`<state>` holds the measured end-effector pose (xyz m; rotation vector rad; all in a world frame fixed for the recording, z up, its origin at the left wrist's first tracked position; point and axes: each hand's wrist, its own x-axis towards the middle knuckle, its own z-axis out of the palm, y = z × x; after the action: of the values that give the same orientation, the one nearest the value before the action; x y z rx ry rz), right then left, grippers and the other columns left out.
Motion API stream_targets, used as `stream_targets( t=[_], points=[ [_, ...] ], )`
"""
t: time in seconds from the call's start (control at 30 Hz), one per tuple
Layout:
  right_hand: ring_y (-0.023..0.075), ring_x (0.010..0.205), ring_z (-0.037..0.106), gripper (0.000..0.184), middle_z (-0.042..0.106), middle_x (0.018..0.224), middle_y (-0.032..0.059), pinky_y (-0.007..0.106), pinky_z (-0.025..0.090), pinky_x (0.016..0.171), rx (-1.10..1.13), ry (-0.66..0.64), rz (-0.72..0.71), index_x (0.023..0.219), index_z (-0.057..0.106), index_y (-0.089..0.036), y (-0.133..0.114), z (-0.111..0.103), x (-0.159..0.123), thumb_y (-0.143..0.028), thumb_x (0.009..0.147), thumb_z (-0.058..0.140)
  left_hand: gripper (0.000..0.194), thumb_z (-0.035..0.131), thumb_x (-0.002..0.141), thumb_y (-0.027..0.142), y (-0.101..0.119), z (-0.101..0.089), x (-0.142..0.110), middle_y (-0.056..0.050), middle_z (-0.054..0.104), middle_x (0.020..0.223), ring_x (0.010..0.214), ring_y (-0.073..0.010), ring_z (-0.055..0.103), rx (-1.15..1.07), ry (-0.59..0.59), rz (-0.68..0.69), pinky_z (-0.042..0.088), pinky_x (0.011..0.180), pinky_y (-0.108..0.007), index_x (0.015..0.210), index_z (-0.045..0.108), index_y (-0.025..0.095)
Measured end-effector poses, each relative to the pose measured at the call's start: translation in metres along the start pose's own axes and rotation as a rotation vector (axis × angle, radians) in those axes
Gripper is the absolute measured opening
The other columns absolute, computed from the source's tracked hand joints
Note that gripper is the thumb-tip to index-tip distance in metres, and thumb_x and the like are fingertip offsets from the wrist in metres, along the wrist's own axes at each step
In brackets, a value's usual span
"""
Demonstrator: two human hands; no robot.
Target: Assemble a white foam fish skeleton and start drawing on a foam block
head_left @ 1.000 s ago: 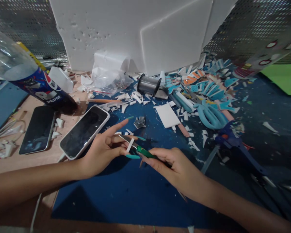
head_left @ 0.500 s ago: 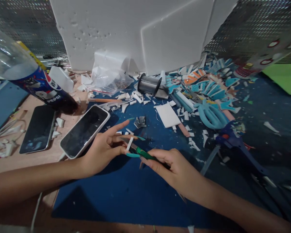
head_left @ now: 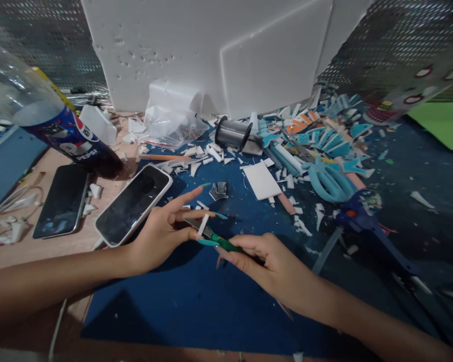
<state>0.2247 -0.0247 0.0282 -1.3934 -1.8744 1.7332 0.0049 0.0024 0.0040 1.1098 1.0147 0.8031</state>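
My left hand (head_left: 156, 234) pinches a small white strip (head_left: 203, 224) between thumb and a finger, its index finger stretched out above. Closed around a green craft knife (head_left: 230, 245), my right hand (head_left: 274, 259) keeps the grey blade against the strip, close to the left fingertips. Thin brownish ends show below the right hand; what they belong to is hidden. Just beyond the hands, small dark grey pieces (head_left: 219, 190) lie on the blue cutting mat (head_left: 181, 311). A flat white piece (head_left: 262, 179) lies farther right.
Two phones, one dark (head_left: 62, 201) and one white-edged (head_left: 134, 205), lie left, near a Pepsi bottle (head_left: 73, 138). A wire spool (head_left: 232, 133), blue-handled scissors (head_left: 330, 181) and a blue glue gun (head_left: 373, 236) lie among scraps. A white foam board (head_left: 211, 55) stands behind.
The knife blade reaches slightly farther past the white strip toward the left fingers. Both hands otherwise keep nearly the same pose, and the whole view has shifted a little.
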Motion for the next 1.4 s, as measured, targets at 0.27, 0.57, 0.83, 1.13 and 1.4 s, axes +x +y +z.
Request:
stream_targets(
  t=[0.27,0.57,0.83,1.13,1.4],
  points=[
    [0.0059,0.047,0.031,0.045,0.042,0.058,-0.0038,0.022,0.023,0.045,0.033,-0.031,0.037,0.092,0.072,-0.014,0.001,-0.003,-0.003,-0.053,0.093,0.048,0.088,0.081,0.071,0.020,0.001,-0.002,-0.001,-0.010,0.074,0.109,0.088,-0.0239,0.072,0.053,-0.032,0.063,0.061,0.069,-0.029,0.147,0.036,0.022],
    [0.0052,0.046,0.029,0.045,0.038,0.055,-0.0054,0.021,0.022,0.044,0.084,-0.040,0.012,0.093,0.071,-0.012,0.001,-0.002,-0.002,-0.050,0.094,0.048,0.090,0.084,0.066,0.013,0.004,-0.001,0.001,-0.007,0.076,0.102,0.081,-0.0187,0.073,0.021,-0.045,0.026,0.061,0.063,-0.023,0.144,0.040,0.020],
    [0.0058,0.047,0.028,0.042,0.034,0.055,-0.0057,0.022,0.021,0.044,0.072,-0.058,0.019,0.090,0.073,-0.015,-0.002,-0.009,-0.003,-0.050,0.093,0.050,0.088,0.082,0.054,0.002,0.009,0.001,0.005,-0.006,0.078,0.091,0.063,-0.0115,0.069,-0.161,0.031,-0.081,0.058,0.059,-0.018,0.136,0.050,0.011],
    [0.0054,0.046,0.028,0.043,0.035,0.053,-0.0059,0.021,0.020,0.043,0.072,-0.085,0.035,0.092,0.072,-0.014,0.000,-0.004,0.001,-0.050,0.093,0.049,0.075,0.078,0.061,0.005,0.005,0.002,0.000,-0.004,0.077,0.098,0.085,-0.0197,0.074,0.011,-0.026,-0.081,0.061,0.061,-0.020,0.132,0.055,0.015],
    [0.0060,0.048,0.027,0.042,0.033,0.055,-0.0051,0.022,0.019,0.044,0.032,-0.082,0.065,0.091,0.073,-0.014,-0.004,-0.010,-0.002,-0.049,0.093,0.050,0.080,0.078,0.061,0.006,0.003,0.000,0.003,-0.005,0.077,0.099,0.083,-0.0189,0.073,-0.023,-0.039,-0.074,0.061,0.062,-0.020,0.135,0.052,0.015]
  ],
)
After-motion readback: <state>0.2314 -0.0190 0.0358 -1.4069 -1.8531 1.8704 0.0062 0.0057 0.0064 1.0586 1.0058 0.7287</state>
